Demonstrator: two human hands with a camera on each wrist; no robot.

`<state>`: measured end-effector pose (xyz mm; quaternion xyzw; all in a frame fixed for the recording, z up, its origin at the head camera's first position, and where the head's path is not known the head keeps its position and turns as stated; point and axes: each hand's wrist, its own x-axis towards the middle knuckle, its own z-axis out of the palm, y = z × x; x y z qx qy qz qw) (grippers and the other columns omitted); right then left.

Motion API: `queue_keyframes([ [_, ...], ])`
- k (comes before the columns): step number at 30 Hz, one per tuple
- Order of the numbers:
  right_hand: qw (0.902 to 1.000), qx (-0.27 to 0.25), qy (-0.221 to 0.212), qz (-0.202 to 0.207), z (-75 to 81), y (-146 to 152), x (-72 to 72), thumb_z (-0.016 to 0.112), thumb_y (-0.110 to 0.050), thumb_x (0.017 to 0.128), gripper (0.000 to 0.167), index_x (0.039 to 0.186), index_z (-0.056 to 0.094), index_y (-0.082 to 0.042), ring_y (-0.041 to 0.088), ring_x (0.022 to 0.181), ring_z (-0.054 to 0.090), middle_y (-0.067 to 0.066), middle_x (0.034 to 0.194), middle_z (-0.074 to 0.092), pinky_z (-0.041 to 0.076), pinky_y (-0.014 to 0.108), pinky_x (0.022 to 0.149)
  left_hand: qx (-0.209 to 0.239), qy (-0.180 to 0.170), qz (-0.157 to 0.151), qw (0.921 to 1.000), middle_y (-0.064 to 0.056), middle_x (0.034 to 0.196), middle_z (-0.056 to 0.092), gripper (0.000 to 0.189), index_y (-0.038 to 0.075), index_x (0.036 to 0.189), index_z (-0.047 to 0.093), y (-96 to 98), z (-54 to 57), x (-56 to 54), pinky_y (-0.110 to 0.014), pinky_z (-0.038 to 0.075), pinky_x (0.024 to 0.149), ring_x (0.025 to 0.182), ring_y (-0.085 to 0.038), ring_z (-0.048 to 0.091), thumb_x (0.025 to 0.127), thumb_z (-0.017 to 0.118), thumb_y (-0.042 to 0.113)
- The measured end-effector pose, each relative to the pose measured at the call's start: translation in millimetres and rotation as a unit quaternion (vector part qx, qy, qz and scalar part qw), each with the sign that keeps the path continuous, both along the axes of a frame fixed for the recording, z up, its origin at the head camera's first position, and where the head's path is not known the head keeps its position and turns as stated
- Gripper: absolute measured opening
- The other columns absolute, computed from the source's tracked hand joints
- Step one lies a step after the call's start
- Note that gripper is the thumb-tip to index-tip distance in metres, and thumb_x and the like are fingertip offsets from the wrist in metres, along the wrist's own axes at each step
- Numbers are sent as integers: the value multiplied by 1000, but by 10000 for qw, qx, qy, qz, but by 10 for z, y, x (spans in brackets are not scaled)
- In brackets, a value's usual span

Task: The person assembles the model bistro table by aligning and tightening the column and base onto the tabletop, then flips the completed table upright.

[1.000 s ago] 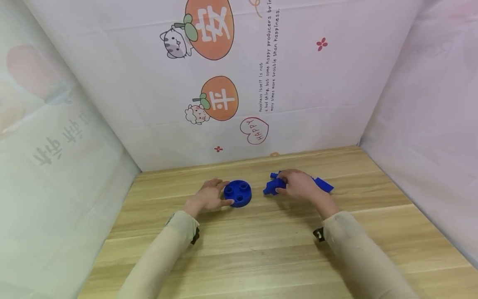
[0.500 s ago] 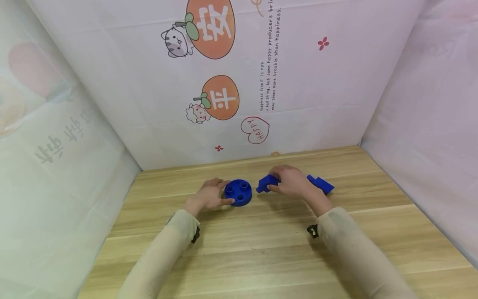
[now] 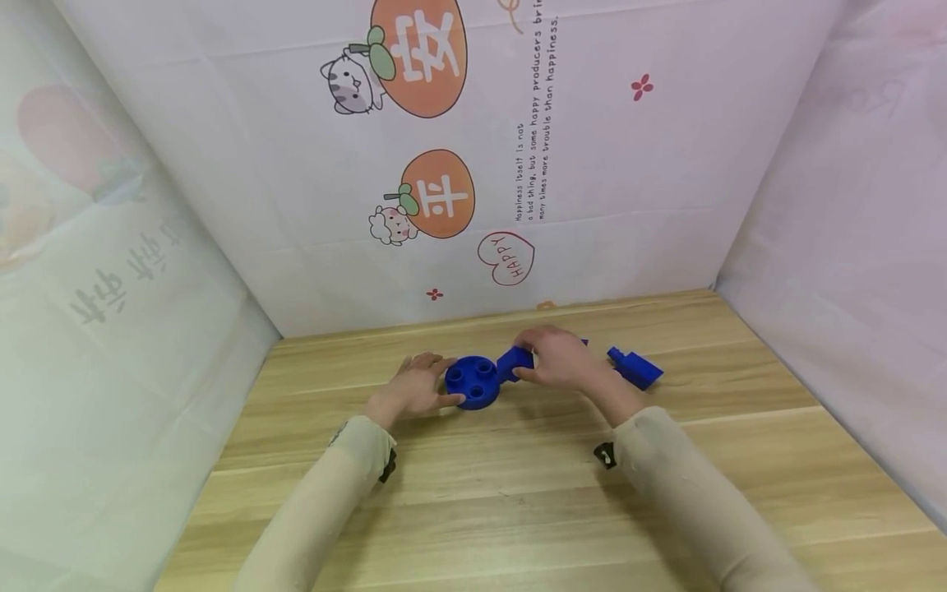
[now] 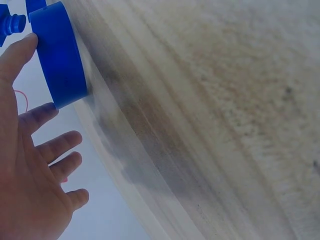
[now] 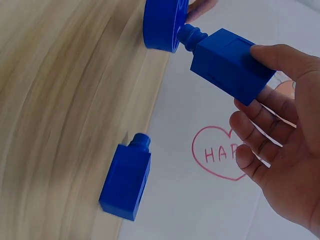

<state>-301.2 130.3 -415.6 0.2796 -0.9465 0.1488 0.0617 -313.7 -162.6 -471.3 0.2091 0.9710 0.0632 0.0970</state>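
Beige sleeves (image 3: 314, 501) lie nearest, over a wood-grain desk (image 3: 481, 510). Past them the person's left grip (image 3: 410, 389) pinches the edge of a blue disc (image 3: 469, 382), which rests on the desk with three sockets facing up. Beside it the right grip (image 3: 562, 359) holds a blue block (image 5: 230, 62) between thumb and fingers, ridged neck pointing at the disc's rim; whether they touch, I cannot tell. If that neck is meant for a socket, I'd pin the disc firmly, lift the block clear of the rim, tip the neck downward and enter square, not slanted. Farther right, a loose block (image 3: 639, 371) lies apart; behind everything hangs printed white cloth (image 3: 621, 189).
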Motion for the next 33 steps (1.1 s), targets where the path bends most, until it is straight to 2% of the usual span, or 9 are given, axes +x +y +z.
queue_keyframes([
  [8, 9993, -4, 65, 377, 3, -199, 3, 77, -37, 86, 41, 117, 69, -11, 20, 103, 66, 3, 112, 71, 55, 41, 91, -38, 38, -12, 10000, -10, 162, 32, 89, 25, 159, 28, -2, -22, -18, -53, 13, 126, 153, -32, 22, 89, 47, 77],
  [19, 9969, 410, 253, 627, 65, -435, 50, 78, -38, 85, 45, 121, 68, -15, 25, 117, 64, 4, 123, 68, 53, 44, 99, -44, 89, -68, 9999, -11, 162, 33, 89, 24, 159, 27, -5, -42, -27, -50, 19, 125, 153, -32, 23, 89, 46, 77],
  [27, 9915, 695, 453, 999, 13, -565, 11, 79, -35, 84, 45, 121, 68, -13, 27, 117, 63, 5, 117, 67, 51, 45, 102, -74, 141, -89, 9998, -11, 161, 33, 89, 24, 159, 27, -12, -48, -28, -48, 19, 125, 152, -32, 24, 90, 45, 77],
  [33, 9865, 1108, 457, 1113, -18, -676, -8, 77, -41, 86, 46, 121, 69, -13, 27, 115, 63, 5, 116, 67, 52, 42, 101, -45, 127, -86, 9999, -11, 161, 33, 88, 23, 159, 27, -22, -41, -26, -49, 20, 125, 152, -32, 25, 91, 46, 75],
])
